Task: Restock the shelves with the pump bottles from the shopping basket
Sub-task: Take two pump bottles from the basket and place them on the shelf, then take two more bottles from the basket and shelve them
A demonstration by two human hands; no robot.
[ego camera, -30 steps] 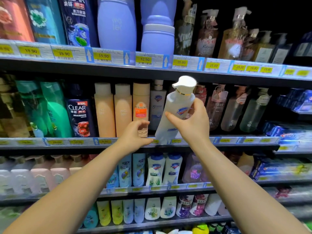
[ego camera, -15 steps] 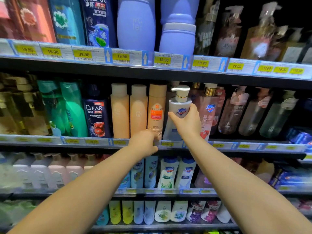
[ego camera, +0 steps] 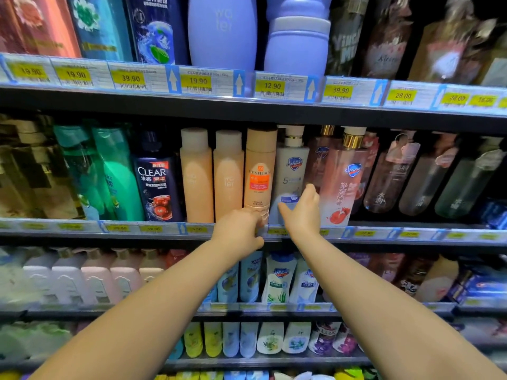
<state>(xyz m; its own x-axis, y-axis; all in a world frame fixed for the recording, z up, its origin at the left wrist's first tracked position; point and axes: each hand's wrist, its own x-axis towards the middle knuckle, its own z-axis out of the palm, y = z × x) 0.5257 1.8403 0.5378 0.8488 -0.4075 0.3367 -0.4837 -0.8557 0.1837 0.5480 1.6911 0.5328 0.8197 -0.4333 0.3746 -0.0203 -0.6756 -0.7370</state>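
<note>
**As it stands on the shelf (ego camera: 137, 229), white pump bottle (ego camera: 290, 171) is touched**

It sits between an orange bottle (ego camera: 259, 171) and a pink bottle (ego camera: 343, 182). The right hand (ego camera: 300, 212) lays straight fingers on its lower front. The left hand (ego camera: 237, 233) curls at the orange bottle's foot; grip unclear.

Flanking white pump bottle (ego camera: 290, 165), seemingly gapless: orange bottle (ego camera: 260, 171), pink bottle (ego camera: 344, 182).

Both bare forearms reach forward and upward, converging toward the middle, with the 2 hands near each other but apart. The left hand (ego camera: 238, 231) shows its back, its fingers curled forward and mostly hidden. The right hand (ego camera: 300, 212) is stretched flat, fingers straight, thumb spread leftward.
</note>
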